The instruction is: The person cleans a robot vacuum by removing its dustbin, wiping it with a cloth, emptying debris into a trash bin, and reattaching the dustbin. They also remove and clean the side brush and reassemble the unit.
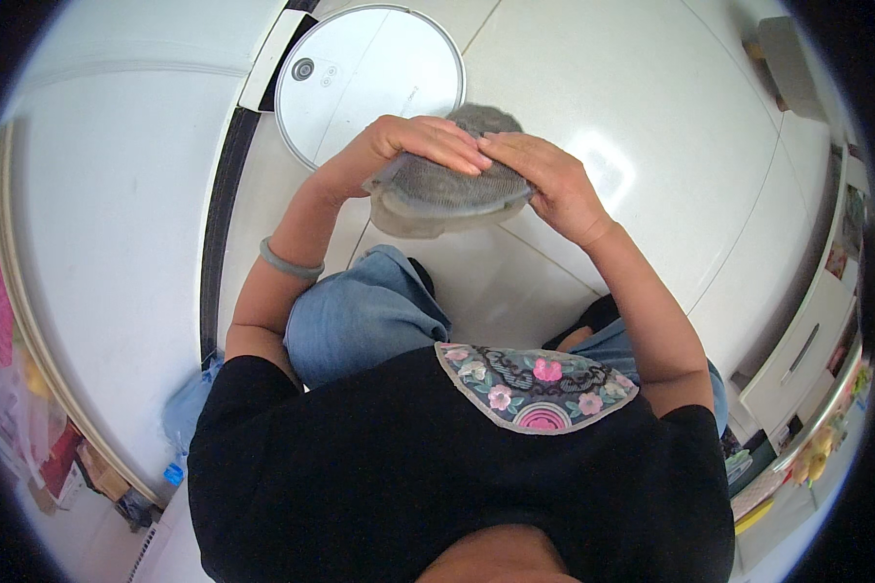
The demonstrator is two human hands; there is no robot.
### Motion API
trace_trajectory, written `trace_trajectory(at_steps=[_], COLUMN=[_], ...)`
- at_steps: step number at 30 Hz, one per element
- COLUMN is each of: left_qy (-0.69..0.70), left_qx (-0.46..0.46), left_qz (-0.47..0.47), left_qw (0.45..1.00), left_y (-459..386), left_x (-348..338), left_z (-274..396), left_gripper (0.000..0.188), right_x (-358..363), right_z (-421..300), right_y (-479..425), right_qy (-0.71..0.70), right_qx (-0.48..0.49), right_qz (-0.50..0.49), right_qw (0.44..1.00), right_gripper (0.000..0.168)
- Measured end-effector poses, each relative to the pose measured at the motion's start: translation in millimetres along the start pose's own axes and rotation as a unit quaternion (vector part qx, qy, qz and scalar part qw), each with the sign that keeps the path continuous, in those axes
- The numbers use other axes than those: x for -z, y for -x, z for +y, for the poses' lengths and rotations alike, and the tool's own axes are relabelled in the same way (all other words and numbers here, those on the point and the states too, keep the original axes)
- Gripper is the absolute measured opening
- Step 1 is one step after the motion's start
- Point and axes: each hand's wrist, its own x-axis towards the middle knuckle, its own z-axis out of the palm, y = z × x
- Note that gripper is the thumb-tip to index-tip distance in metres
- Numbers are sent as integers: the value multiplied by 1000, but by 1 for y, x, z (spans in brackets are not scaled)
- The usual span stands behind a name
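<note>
A grey ribbed cloth pad (459,186), apparently a mop pad, is held above the floor in front of my knees. My left hand (426,142) lies across its upper left side, fingers stretched flat over the cloth. From the other side, my right hand (547,164) grips the right edge, and its fingertips meet those of the left near the middle. The pad's underside and my thumbs are mostly hidden. Just beyond my left hand, a round white robot vacuum (372,80) rests on the floor, partly covered by the hand and pad.
A white dock (270,65) stands against the vacuum's left side. Along the left runs a white panel (117,218) with a dark base strip (226,218). A blue plastic bag (189,408) lies by my left side. White drawers (802,357) stand at right on the tiled floor (671,167).
</note>
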Motion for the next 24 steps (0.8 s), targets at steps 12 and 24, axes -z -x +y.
trace_trajectory(at_steps=[12,24], left_qy=[345,254], left_qx=[60,162], left_qz=[-1,370], left_qw=[937,879], left_y=[-8,29], left_x=[-8,17], left_z=[11,-57], left_gripper=[86,55], right_x=[-8,-100], right_z=[-15,84], right_y=[2,84], right_qy=[-306,-425], right_qx=[-268,-583], right_qz=[-140,23], right_qw=[903,692], right_gripper=[43,50])
